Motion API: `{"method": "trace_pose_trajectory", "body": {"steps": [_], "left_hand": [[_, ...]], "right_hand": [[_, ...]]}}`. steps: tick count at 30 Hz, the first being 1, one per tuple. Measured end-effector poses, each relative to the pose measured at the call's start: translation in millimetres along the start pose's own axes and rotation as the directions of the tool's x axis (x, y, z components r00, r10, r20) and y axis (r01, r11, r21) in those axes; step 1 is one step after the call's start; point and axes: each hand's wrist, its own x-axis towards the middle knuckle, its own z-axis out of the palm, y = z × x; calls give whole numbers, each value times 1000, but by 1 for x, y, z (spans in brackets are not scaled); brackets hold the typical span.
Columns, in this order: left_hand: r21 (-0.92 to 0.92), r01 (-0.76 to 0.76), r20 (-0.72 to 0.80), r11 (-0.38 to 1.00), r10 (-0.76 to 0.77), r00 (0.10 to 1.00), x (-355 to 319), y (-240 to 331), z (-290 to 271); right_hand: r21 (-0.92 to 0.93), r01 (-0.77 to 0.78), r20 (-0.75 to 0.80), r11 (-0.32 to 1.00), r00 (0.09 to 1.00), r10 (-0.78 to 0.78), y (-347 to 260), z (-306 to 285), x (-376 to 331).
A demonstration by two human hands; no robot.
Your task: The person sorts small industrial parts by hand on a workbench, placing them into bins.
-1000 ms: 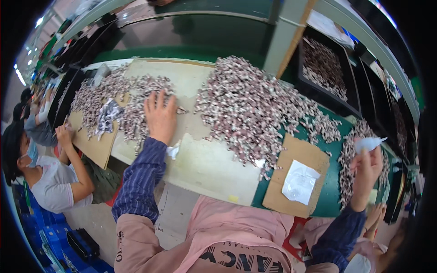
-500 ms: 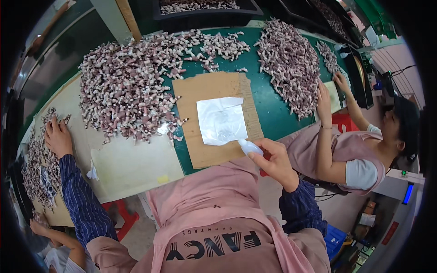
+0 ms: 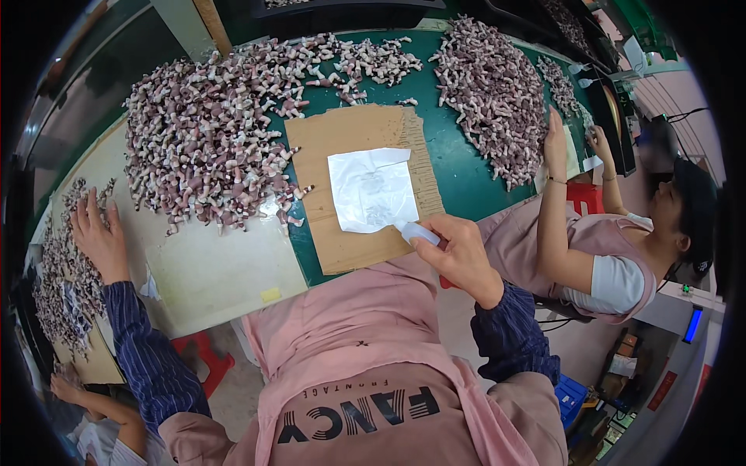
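the right hand (image 3: 458, 252) pinches a small white tube (image 3: 417, 231) at the white sheet's (image 3: 371, 189) edge, while the open left hand (image 3: 97, 233) lies flat by little pieces (image 3: 206, 136).

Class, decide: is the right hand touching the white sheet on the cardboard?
Touching. The head view shows the right hand pinching the white sheet at its lower corner.

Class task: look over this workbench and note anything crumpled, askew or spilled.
The white sheet on the cardboard pad is creased and lies slightly askew. A few small pieces lie loose on the green mat, apart from the big pile.
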Motion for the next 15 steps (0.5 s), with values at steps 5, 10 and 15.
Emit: {"method": "trace_pose_trajectory", "body": {"steps": [5, 10, 15], "left_hand": [[-198, -67, -61, 978, 56, 997, 1, 61, -44], [-342, -25, -57, 939, 6, 998, -8, 94, -68], [-427, 29, 5, 904, -30, 1000, -21, 107, -70]], "right_hand": [[-38, 41, -1, 998, 999, -41, 0, 0, 8], [-56, 83, -5, 995, 996, -84, -6, -4, 9], [-62, 67, 2, 996, 998, -67, -7, -3, 7]]}}
